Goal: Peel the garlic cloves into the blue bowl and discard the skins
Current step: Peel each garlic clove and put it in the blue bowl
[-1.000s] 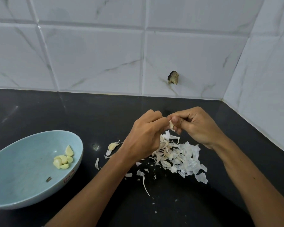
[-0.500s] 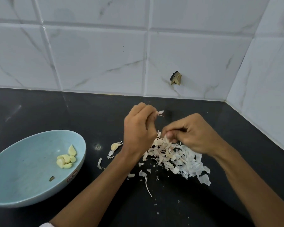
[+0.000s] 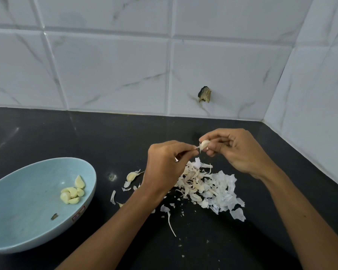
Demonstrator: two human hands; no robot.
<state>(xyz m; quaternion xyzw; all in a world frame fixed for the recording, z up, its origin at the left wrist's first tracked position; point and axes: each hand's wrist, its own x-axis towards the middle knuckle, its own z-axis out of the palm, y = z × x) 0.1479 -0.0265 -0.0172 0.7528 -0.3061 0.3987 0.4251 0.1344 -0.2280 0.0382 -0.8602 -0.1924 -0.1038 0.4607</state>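
Observation:
My right hand [image 3: 236, 151] pinches a pale garlic clove [image 3: 204, 144] above the black counter. My left hand [image 3: 166, 164] pinches a thin strip of skin [image 3: 197, 148] at the clove's left end. Below both hands lies a heap of white garlic skins [image 3: 209, 188]. The blue bowl [image 3: 18, 221] sits at the left with several peeled cloves [image 3: 72, 191] inside. One unpeeled clove [image 3: 132, 175] lies on the counter between the bowl and my left hand.
Loose skin scraps [image 3: 169, 217] are scattered on the black counter [image 3: 66, 137] in front of the heap. White marble tiles [image 3: 115, 71] close the back and right side, with a dark chipped spot [image 3: 204, 94] on the back wall.
My right hand has lifted the clove up from the skin heap. My left hand has come back to it and now pinches the skin at its end.

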